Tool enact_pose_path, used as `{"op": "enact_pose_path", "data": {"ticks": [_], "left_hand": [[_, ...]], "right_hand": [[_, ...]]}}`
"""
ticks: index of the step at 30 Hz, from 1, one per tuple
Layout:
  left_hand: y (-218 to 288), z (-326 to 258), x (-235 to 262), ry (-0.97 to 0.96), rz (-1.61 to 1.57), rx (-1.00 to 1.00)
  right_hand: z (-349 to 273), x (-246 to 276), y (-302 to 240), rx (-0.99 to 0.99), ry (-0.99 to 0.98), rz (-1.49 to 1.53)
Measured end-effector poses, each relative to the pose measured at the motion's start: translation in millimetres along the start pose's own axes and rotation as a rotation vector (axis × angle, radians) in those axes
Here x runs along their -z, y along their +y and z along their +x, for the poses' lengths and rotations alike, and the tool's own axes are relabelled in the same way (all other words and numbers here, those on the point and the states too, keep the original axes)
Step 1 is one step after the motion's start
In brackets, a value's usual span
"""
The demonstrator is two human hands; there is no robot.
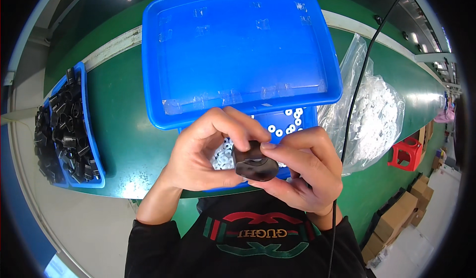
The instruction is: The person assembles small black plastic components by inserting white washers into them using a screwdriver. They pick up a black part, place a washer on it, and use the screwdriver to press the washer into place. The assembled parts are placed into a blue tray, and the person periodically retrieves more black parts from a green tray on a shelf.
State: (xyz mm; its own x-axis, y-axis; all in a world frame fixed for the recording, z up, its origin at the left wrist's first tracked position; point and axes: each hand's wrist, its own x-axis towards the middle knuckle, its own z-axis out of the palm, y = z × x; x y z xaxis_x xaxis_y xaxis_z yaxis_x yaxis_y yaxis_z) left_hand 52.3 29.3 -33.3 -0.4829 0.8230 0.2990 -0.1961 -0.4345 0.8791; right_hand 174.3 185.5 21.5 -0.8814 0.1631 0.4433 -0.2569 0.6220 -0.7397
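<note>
A dark, glossy, hollow plastic part point(257, 170) is held up between my two hands, close to my chest. My left hand point(196, 151) grips it from the left, thumb below and fingers over the top. From the other side my right hand point(312, 171) pinches it, fingertips at its upper edge and thumb underneath. Something paler shows in the opening of the part, too small to make out. Below and beyond my hands, small white rings point(278, 132) lie in a lower blue tray point(310, 119), partly covered by my hands.
A large blue tray point(233, 45) with bits of clear tape sits above the lower one. Blue bins of black plastic parts point(69, 129) stand at the left. To the right lies a clear bag of white pieces point(372, 119); a black cable point(353, 99) hangs before it. A red stool point(406, 154) and cartons point(396, 216) stand beyond the green table.
</note>
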Motion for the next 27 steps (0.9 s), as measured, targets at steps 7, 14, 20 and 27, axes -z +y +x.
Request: {"op": "enact_pose_path", "data": {"ticks": [7, 14, 20, 27], "left_hand": [[19.4, 3.2, 20.8, 0.186, 0.111, -0.275], [22.3, -0.3, 27.0, 0.319, 0.121, -0.296], [20.4, -2.3, 24.9, 0.265, 0.219, -0.252], [21.3, -1.5, 29.3, 0.125, 0.381, -0.254]], "right_hand": [[-13.4, -1.3, -7.5, 0.084, 0.162, 0.080], [-18.1, 1.4, 3.0, 0.025, -0.092, -0.013], [-17.5, 1.1, 4.5, 0.017, -0.096, -0.020], [-17.1, 4.9, -0.5, 0.054, -0.018, 0.108]]}}
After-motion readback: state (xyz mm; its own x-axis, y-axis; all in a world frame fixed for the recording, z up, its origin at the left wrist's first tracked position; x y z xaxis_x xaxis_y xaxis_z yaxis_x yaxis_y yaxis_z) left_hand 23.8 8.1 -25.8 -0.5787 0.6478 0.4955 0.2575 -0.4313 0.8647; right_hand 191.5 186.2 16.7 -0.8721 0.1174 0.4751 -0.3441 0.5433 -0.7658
